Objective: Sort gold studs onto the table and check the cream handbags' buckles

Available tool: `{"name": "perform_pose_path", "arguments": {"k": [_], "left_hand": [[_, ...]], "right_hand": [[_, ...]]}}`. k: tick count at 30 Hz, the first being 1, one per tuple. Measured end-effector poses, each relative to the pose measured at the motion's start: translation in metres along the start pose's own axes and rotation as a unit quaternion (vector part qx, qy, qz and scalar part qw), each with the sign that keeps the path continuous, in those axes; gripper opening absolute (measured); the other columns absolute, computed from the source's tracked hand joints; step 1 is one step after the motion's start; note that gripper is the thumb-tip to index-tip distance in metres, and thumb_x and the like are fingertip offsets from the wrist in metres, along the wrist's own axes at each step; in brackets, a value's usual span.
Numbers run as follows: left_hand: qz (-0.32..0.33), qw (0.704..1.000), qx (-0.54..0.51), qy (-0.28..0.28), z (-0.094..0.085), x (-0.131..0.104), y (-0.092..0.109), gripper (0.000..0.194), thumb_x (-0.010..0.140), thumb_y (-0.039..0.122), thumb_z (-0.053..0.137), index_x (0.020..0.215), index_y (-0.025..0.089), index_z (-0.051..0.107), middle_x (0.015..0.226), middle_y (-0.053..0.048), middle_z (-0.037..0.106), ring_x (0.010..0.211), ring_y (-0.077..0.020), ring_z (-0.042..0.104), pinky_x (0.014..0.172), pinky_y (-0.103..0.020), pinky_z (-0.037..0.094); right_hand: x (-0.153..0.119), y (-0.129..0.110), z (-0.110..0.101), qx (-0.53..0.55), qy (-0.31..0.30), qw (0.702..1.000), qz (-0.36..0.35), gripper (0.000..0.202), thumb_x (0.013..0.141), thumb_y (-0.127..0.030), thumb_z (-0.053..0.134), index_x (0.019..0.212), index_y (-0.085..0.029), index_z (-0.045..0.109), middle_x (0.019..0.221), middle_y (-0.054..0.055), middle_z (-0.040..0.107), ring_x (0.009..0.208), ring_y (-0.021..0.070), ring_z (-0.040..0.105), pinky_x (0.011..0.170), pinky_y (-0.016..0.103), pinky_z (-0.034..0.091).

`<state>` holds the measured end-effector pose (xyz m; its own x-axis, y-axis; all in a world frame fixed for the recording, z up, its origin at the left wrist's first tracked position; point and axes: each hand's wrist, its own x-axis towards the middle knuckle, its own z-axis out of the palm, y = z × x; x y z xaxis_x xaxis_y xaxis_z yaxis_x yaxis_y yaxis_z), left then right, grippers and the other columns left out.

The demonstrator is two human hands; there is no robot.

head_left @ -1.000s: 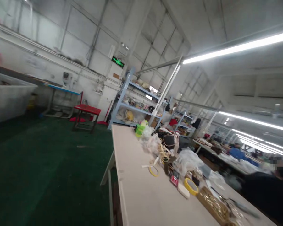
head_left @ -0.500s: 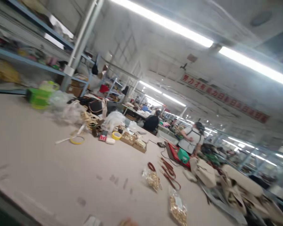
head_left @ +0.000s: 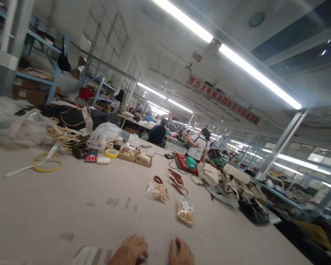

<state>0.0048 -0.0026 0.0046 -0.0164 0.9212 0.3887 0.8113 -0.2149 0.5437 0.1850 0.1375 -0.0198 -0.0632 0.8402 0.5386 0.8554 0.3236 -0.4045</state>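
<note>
My left hand is at the bottom of the view, palm down over the table, with its fingers loosely bent and apart from the thumb. Beside it on the left lies a pale, flat piece with brownish strips, cut off by the lower edge. My right hand rests low on the tabletop, its fingers slightly curved and a gap behind the thumb. Neither hand shows anything in it. Beyond the right hand lies a clear bag of gold metal fittings. A second such bag sits farther back, near brown leather straps.
Cream bags and a black bag are piled on the right. Small boxes of gold parts, a yellow tape roll and a red phone stand toward the back. A person in white stands beyond the table.
My view has swung to the right and the table's contents have shifted left in it. Both hands now show at the bottom, where only a blurred bit of skin was visible.
</note>
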Motion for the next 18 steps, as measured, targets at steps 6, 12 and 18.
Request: {"name": "perform_pose_path", "arguments": {"k": [6,12,18], "left_hand": [[-0.033,0.998,-0.015,0.043,-0.006,-0.003,0.017,0.019,0.068,0.007,0.05,0.077,0.022,0.058,0.092,-0.002,0.069,0.095,-0.02,0.062,0.107,-0.041,0.039],[-0.105,0.987,-0.126,-0.006,-0.022,0.001,0.025,0.012,0.07,0.013,0.054,0.075,0.021,0.061,0.095,-0.003,0.07,0.1,-0.0209,0.059,0.114,-0.045,0.024],[-0.168,0.956,-0.232,-0.059,-0.046,0.007,0.014,0.02,0.066,0.025,0.054,0.077,0.017,0.069,0.079,-0.003,0.07,0.08,-0.0215,0.063,0.078,-0.032,0.048]], "right_hand": [[-0.007,-0.013,-0.015,-0.087,-0.032,0.996,0.002,0.043,0.088,-0.039,0.037,0.109,-0.017,0.069,0.116,0.015,0.068,0.108,0.0334,0.06,0.088,0.048,0.047],[-0.007,-0.022,-0.035,-0.113,-0.068,0.991,0.008,0.046,0.089,-0.041,0.038,0.114,-0.015,0.066,0.12,0.015,0.066,0.113,0.0341,0.057,0.091,0.047,0.044],[-0.006,-0.022,-0.037,-0.118,-0.093,0.989,0.013,0.046,0.09,-0.044,0.038,0.117,-0.017,0.064,0.124,0.014,0.063,0.116,0.0329,0.055,0.093,0.046,0.043]]}}
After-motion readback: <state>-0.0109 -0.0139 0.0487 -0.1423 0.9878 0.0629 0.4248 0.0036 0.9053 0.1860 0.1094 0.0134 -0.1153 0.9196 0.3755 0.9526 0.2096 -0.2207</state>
